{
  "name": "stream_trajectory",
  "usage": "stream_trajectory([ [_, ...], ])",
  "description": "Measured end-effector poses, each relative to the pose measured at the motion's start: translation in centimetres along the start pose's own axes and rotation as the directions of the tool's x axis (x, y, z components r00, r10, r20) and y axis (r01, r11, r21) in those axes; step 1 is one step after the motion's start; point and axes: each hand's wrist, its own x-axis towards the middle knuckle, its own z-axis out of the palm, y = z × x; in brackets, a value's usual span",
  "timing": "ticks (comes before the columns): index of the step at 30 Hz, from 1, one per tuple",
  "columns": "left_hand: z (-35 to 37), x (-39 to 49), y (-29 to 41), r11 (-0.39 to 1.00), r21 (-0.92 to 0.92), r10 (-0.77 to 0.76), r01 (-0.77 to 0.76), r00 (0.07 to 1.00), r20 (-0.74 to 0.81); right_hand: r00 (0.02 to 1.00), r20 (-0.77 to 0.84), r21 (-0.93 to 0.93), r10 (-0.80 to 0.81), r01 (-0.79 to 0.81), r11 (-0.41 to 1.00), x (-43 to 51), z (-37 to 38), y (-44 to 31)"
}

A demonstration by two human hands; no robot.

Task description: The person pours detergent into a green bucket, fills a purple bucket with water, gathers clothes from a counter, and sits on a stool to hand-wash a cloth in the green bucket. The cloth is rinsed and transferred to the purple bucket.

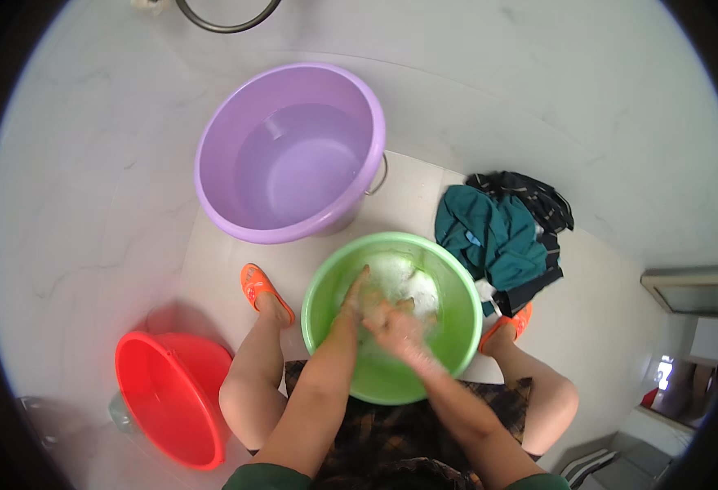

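Observation:
Both of my hands are inside a green plastic basin [470,306] on the floor between my knees. It holds water with white suds [421,293]. My left hand [359,294] is at the basin's middle left, partly under the water, its fingers pointing away from me. Close beside it, my right hand [395,327] is blurred, with its fingers bent. Something pale and yellowish lies at the fingers, too blurred to name. Whether either hand grips anything is unclear.
Beyond the basin stands a large purple tub [374,122] of water with a metal handle. A pile of green and black clothes [493,239] lies right of the basin. At the lower left, a red plastic basin [169,398] leans tilted. Orange slippers [261,285] are on my feet.

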Motion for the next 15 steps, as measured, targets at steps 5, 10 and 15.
stream_trajectory([
  [5, -0.1, -6.3, -0.1, 0.883, -0.427, -0.068, 0.196, 0.953, 0.296, 0.889, -0.425, 0.094, -0.169, 0.229, 0.969, -4.6, 2.1, -4.5],
  [10, -0.2, -7.5, 0.6, 0.906, -0.405, -0.025, 0.121, 0.972, 0.235, 0.844, -0.521, 0.063, -0.123, 0.182, 0.981, 0.0, 4.6, -2.2],
  [15, -1.0, -7.1, 1.9, 0.978, -0.196, 0.074, -0.076, 0.997, -0.017, 0.845, -0.531, 0.007, -0.070, 0.087, 0.996, 5.9, 3.1, 0.5],
])
